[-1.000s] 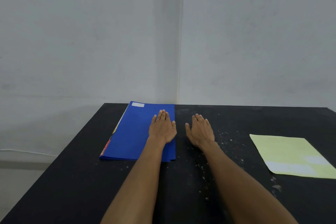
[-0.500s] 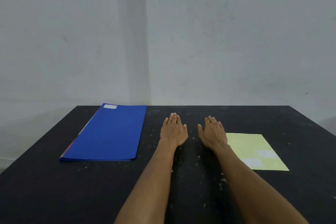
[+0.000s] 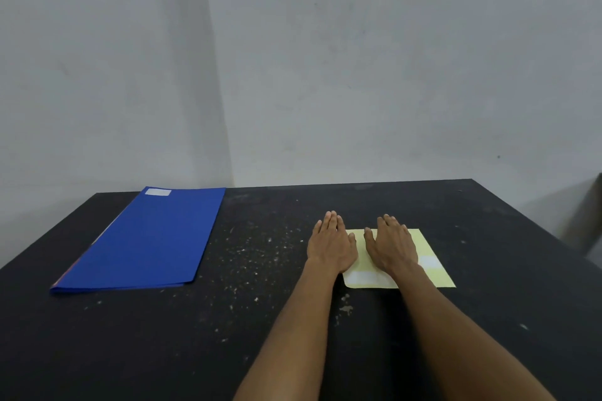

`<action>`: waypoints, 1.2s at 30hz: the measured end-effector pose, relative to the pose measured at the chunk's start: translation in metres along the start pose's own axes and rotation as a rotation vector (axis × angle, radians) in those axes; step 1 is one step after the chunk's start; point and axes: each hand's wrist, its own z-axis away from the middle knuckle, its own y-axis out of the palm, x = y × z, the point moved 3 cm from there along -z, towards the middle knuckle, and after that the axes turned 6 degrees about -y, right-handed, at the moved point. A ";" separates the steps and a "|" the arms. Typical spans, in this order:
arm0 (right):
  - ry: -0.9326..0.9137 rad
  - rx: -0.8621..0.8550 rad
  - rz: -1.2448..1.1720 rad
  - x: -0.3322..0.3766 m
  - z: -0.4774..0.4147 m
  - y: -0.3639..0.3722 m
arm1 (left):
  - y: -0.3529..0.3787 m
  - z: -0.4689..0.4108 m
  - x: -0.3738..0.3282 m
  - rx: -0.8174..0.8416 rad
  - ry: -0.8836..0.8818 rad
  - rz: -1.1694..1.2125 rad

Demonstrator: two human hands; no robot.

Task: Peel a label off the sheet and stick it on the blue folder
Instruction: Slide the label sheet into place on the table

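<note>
The blue folder [image 3: 146,239] lies flat at the left of the black table, with one white label [image 3: 158,192] stuck near its far left corner. A pale yellow label sheet [image 3: 433,270] lies right of centre, with white labels [image 3: 365,277] still on it. My right hand [image 3: 391,244] rests flat, palm down, on the sheet's middle and covers part of it. My left hand [image 3: 332,242] lies flat beside it, its thumb side over the sheet's left edge. Both hands hold nothing, fingers extended.
The black table [image 3: 260,319] is speckled with pale flecks between folder and sheet. Grey walls meet in a corner behind the table's far edge. The table's right edge runs diagonally at the far right.
Both hands have shifted right, away from the folder. The left hand left the folder's edge; the right hand now rests on the yellow sheet. The view has panned right too.
</note>
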 end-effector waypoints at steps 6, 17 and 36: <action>0.034 0.024 -0.015 -0.018 0.008 0.004 | 0.016 0.004 -0.023 0.018 0.026 0.024; 0.060 0.033 -0.026 -0.021 0.006 0.013 | 0.032 -0.003 -0.024 0.042 0.027 -0.002; -0.016 0.021 -0.072 0.021 -0.009 0.024 | 0.017 -0.014 0.028 -0.016 -0.031 -0.056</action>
